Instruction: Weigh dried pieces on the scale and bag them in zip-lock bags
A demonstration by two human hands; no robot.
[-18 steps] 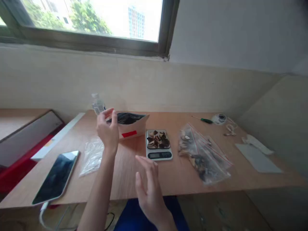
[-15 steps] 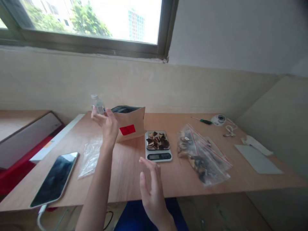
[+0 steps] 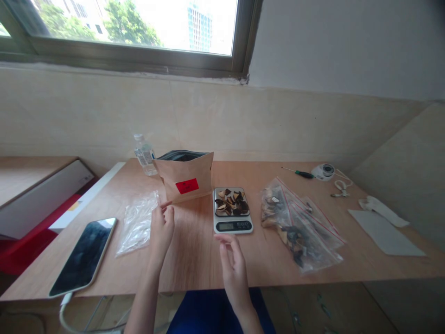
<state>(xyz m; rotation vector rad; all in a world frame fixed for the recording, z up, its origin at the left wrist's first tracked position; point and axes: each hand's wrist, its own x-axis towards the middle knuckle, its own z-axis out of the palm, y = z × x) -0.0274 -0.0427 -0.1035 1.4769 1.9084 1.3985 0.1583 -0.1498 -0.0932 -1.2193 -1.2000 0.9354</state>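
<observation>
My left hand (image 3: 162,228) hovers over the table between a clear plastic bag (image 3: 135,225) and the kitchen scale, its fingers loosely bent and apart with nothing in them. Just in front of the scale (image 3: 233,226) is my right hand (image 3: 234,264), also holding nothing, thumb and fingers spread. Dark, pale-edged dried slices, perhaps mushroom (image 3: 231,202), lie on the scale's square plate; its display cannot be read. Behind and left of the scale a brown paper pouch (image 3: 167,178) with a red label stands with its top open. Its contents are hidden.
A water bottle (image 3: 144,160) stands behind the pouch. A phone (image 3: 83,257) with a cable lies at left. Zip bags (image 3: 299,227) with dried pieces lie right of the scale. Farther right are a screwdriver (image 3: 302,174), a white camera (image 3: 325,171) and a grey sheet (image 3: 385,234).
My left hand has come down and back from near the bottle and pouch to above the table. My right hand stays close to the scale's front. The view has shifted slightly.
</observation>
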